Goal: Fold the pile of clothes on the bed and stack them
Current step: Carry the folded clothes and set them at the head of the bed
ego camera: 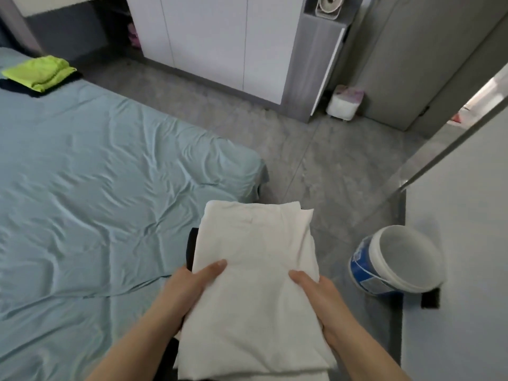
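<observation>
Two folded garments are being held as one bundle, off the bed: a folded white cotton garment [253, 270] is lying on top of a folded black garment [191, 248], whose edge is peeking out just beyond the left hand [189, 287]. That hand and the right hand [321, 298] are clasping the bundle from its two sides, thumbs pressing on top, fingers hidden beneath. Setting it down well is probably calling for level hands and even pressure, so the layers are not sliding, then for squaring the edges.

Left of the hands, a wide bed in a wrinkled pale-blue sheet [96, 188] is spreading away. Ahead, a grey tiled floor [302, 149] and a white two-door cabinet [209, 37] are showing. Just right of the right hand, a white plastic bucket with a blue label [398, 259] is standing. Far beyond the left hand, a folded lime-green garment [41, 72] is sitting on a dark folded garment [16, 85].
</observation>
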`<state>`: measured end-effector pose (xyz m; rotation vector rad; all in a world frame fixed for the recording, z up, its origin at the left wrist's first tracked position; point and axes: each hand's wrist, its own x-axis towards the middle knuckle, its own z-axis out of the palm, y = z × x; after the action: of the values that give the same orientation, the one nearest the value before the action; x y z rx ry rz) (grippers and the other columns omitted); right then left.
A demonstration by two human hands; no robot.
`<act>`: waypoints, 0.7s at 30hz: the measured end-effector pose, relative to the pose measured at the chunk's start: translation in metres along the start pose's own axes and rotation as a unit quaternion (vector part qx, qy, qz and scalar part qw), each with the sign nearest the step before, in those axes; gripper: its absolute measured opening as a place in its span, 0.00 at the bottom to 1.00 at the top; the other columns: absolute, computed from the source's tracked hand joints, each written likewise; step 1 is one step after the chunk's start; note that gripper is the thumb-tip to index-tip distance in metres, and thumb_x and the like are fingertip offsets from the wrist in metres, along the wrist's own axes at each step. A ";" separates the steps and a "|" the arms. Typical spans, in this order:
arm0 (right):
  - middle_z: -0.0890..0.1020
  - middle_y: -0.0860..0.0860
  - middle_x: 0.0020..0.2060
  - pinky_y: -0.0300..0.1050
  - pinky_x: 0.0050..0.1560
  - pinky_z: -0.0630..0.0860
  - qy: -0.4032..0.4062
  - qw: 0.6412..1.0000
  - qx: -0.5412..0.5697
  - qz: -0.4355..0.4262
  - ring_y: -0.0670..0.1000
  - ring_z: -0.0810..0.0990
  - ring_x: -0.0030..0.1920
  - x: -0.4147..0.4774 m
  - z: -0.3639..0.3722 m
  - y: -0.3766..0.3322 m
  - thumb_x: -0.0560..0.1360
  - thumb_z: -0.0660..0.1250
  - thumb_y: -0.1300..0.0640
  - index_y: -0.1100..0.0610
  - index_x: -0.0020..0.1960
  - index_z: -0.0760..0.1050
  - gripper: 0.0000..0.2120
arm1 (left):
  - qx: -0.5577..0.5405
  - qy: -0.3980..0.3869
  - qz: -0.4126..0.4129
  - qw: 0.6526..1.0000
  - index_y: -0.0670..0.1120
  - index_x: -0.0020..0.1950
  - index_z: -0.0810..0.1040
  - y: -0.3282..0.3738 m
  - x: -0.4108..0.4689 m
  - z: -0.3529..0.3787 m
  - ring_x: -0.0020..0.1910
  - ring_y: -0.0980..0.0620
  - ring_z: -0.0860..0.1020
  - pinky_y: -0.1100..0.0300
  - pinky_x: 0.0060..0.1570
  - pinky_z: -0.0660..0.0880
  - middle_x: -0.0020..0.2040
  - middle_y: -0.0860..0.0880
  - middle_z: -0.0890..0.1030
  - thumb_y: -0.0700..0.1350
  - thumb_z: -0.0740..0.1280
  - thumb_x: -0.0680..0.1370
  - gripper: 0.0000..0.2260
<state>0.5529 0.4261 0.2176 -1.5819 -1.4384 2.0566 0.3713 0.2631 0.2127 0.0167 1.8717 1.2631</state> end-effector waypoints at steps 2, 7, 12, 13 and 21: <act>0.84 0.51 0.47 0.43 0.41 0.78 0.018 1.000 0.021 0.001 0.52 0.83 0.46 0.022 -0.013 -0.017 0.74 0.70 0.56 0.55 0.52 0.75 0.08 | 0.011 -0.021 0.001 1.000 0.47 0.45 0.81 0.025 0.026 0.023 0.31 0.56 0.83 0.64 0.28 0.76 0.34 0.55 0.85 0.56 0.76 0.68 0.15; 0.85 0.48 0.40 0.38 0.33 0.77 0.059 0.996 0.067 0.001 0.48 0.84 0.40 0.084 -0.029 -0.068 0.74 0.70 0.56 0.53 0.45 0.75 0.03 | 0.076 -0.051 0.024 0.995 0.48 0.47 0.81 0.101 0.103 0.063 0.33 0.53 0.84 0.62 0.31 0.75 0.35 0.54 0.85 0.61 0.76 0.66 0.20; 0.84 0.48 0.41 0.40 0.34 0.76 0.103 0.989 0.106 0.006 0.49 0.83 0.42 0.140 -0.039 -0.133 0.74 0.70 0.53 0.50 0.44 0.74 0.05 | 0.085 -0.131 0.050 0.986 0.48 0.51 0.81 0.182 0.173 0.103 0.36 0.54 0.85 0.61 0.33 0.77 0.39 0.54 0.86 0.55 0.75 0.69 0.15; 0.84 0.48 0.41 0.41 0.35 0.76 0.110 0.988 0.112 0.007 0.50 0.83 0.42 0.151 -0.041 -0.144 0.73 0.71 0.53 0.50 0.44 0.74 0.06 | 0.089 -0.143 0.052 0.984 0.48 0.51 0.81 0.196 0.186 0.110 0.38 0.54 0.85 0.59 0.36 0.78 0.41 0.54 0.86 0.54 0.76 0.69 0.15; 0.86 0.50 0.47 0.47 0.48 0.80 0.126 0.978 0.164 -0.006 0.52 0.84 0.48 0.237 -0.075 -0.219 0.73 0.72 0.51 0.51 0.53 0.77 0.10 | 0.113 -0.167 0.056 0.978 0.50 0.50 0.81 0.284 0.276 0.181 0.38 0.52 0.85 0.58 0.37 0.80 0.40 0.54 0.86 0.56 0.76 0.68 0.16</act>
<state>0.4282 0.7329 0.2325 -1.6157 -0.9632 1.8828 0.1933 0.6599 0.2319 0.4344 1.7262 1.0405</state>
